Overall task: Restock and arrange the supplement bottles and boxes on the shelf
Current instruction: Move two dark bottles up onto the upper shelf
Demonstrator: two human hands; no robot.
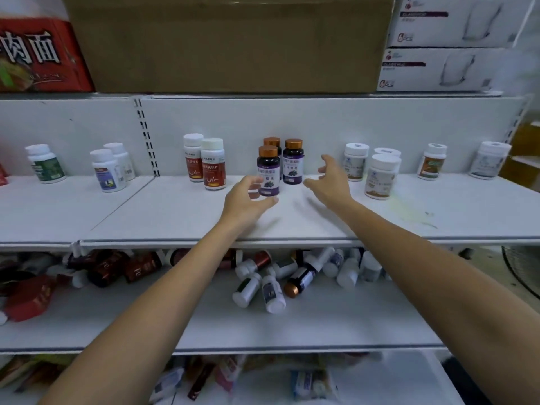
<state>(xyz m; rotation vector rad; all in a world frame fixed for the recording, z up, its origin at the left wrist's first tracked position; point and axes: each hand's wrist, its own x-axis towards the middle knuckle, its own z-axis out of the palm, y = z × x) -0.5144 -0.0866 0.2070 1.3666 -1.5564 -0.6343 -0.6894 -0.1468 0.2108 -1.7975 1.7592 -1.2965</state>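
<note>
Just ahead of the fingers [253,182] of the left hand [245,201], which is curving loosely open and gripping nothing, the front purple bottle [268,173] is standing upright on the shelf [175,217], nearer this hand than the right hand [331,181], which is hovering spread and empty.

Brown carton [228,45] sits between red noodle box [41,54] and 2 white boxes [432,70].

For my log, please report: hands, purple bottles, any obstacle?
Left hand open, right hand open. Three purple bottles upright, grouped. Nothing blocks them.
</note>
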